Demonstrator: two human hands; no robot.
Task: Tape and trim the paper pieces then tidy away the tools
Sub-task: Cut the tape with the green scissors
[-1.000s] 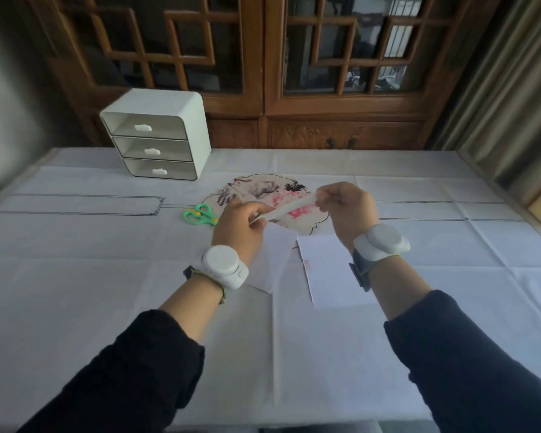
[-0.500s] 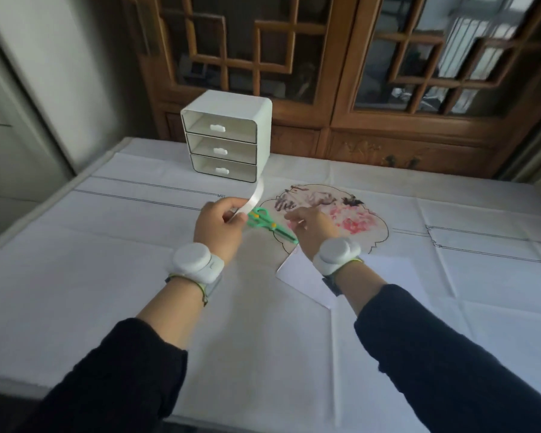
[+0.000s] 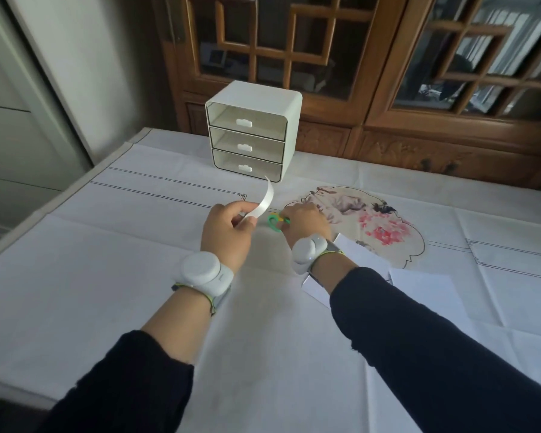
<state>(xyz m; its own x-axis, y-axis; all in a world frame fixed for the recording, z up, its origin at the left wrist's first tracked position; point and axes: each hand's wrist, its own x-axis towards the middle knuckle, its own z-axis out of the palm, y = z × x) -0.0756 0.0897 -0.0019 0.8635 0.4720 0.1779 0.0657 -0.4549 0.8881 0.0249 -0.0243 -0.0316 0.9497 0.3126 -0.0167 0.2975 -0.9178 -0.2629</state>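
getting scissors (image 3: 274,220) to trim the tape (image 3: 264,201)
left hand (image 3: 228,232) pinches the tape, right hand (image 3: 303,221) curls on the scissors; we seat the handles first, tape off the cloth (image 3: 107,276).

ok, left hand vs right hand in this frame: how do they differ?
The left hand pinches a white paper strip, which curls up into the air; the right hand curls round the green scissors. The left hand's load shows nearly whole; the right hand hides all but a handle loop. Both wear a white wrist device and a dark sleeve.
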